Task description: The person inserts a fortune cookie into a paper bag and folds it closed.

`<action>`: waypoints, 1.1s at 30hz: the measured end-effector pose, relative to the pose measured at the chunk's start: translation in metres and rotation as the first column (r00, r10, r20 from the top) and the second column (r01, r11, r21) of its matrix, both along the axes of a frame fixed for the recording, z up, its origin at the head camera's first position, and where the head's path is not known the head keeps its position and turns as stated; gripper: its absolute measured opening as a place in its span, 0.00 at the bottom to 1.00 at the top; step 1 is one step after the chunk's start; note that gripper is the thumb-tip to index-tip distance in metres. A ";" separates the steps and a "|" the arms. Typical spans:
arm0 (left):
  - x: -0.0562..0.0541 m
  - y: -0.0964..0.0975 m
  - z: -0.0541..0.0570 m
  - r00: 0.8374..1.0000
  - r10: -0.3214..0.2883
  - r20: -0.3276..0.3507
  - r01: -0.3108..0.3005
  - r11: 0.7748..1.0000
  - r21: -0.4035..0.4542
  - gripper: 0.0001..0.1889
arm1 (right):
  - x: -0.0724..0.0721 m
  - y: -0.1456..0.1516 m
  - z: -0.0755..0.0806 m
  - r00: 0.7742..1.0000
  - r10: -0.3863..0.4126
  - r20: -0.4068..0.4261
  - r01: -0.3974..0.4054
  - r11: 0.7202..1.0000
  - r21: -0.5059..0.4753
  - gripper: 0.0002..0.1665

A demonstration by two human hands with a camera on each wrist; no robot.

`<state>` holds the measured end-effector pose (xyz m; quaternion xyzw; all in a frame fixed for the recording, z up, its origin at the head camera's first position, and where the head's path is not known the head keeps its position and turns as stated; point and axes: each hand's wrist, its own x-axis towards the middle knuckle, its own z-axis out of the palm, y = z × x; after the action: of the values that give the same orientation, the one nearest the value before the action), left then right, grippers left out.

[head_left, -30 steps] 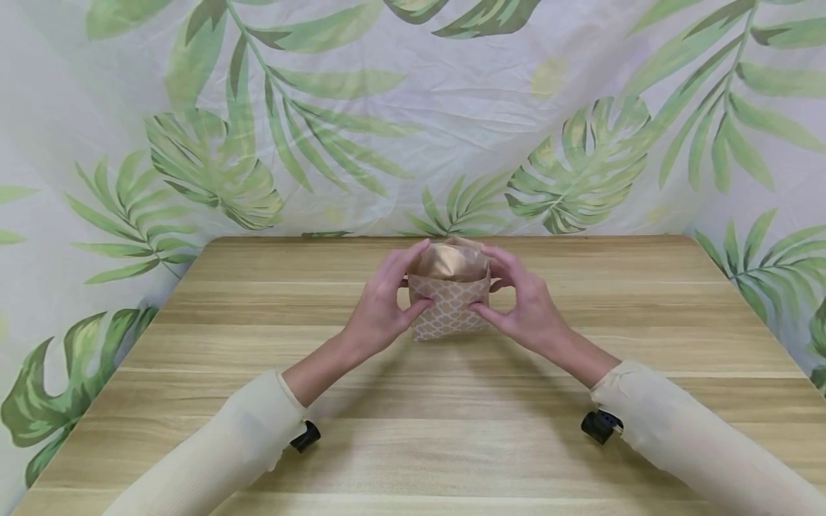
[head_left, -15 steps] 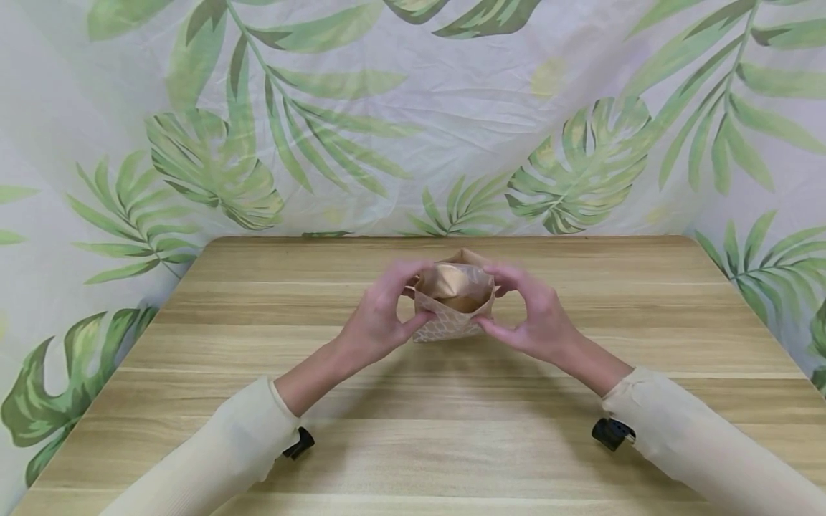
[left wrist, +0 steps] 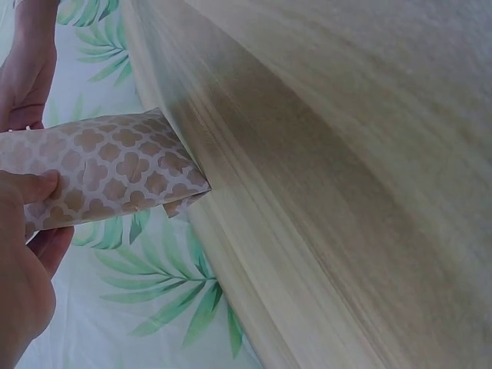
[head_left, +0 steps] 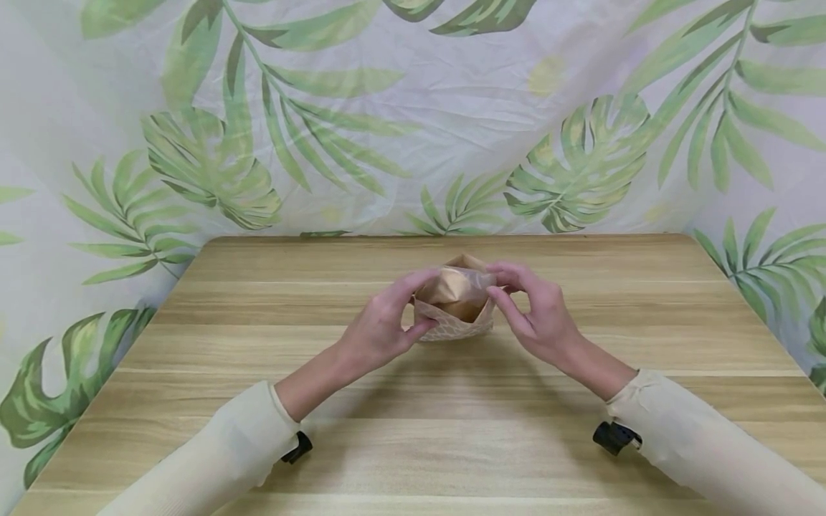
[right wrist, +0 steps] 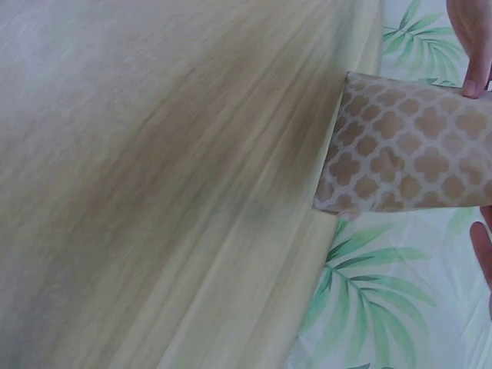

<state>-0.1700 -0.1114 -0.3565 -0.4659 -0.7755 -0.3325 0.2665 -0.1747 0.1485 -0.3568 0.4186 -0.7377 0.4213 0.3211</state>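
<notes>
A small brown paper bag (head_left: 454, 328) with a white lattice pattern is upright at the far middle of the table, its mouth spread and facing up toward me. Inside the mouth shows the tan inner paper and a pale glossy fold. My left hand (head_left: 381, 322) grips the bag's left side, thumb on the front face and fingers behind; the left wrist view shows the thumb (left wrist: 42, 186) lying flat on the pattern. With thumb and fingers, my right hand (head_left: 542, 315) pinches at the right side of the mouth. In the right wrist view only fingers (right wrist: 483, 250) appear below the bag.
The wooden table (head_left: 413, 444) spreads around the bag and its back edge lies just behind it. Beyond hangs a pale cloth (head_left: 452, 115) printed with green leaves. Black wrist cameras (head_left: 616, 437) sit below both cream sleeves (head_left: 697, 430).
The bag has tipped from showing its front face to showing its widened mouth. Recently the right thumb has left the front face and moved up to the mouth's right edge.
</notes>
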 end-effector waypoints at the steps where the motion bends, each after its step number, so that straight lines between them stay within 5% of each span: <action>1: 0.000 0.000 0.000 1.000 0.002 -0.002 -0.002 1.000 -0.002 0.43 | 0.001 -0.001 0.001 1.000 -0.008 0.023 0.008 1.000 -0.005 0.14; 7: 0.000 0.001 0.001 1.000 0.016 0.014 -0.015 1.000 -0.010 0.46 | 0.006 -0.005 0.011 0.976 -0.031 0.216 0.042 0.998 -0.046 0.07; 17: -0.002 0.000 0.002 0.991 0.020 0.134 -0.024 0.999 0.026 0.52 | 0.011 -0.010 0.021 0.876 0.039 0.481 0.036 0.989 -0.146 0.04; 25: -0.004 -0.002 -0.001 0.985 0.015 0.174 -0.025 0.998 0.057 0.52 | 0.011 -0.010 0.027 0.819 0.061 0.571 0.037 0.987 -0.157 0.06; 33: -0.006 -0.001 -0.001 0.983 0.019 0.183 -0.031 0.997 0.066 0.47 | 0.008 -0.010 0.031 0.811 0.084 0.579 -0.006 0.991 -0.136 0.07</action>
<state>-0.1760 -0.1126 -0.3576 -0.4145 -0.7906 -0.3966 0.2144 -0.1668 0.1384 -0.3262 0.2652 -0.7618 0.5833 0.0956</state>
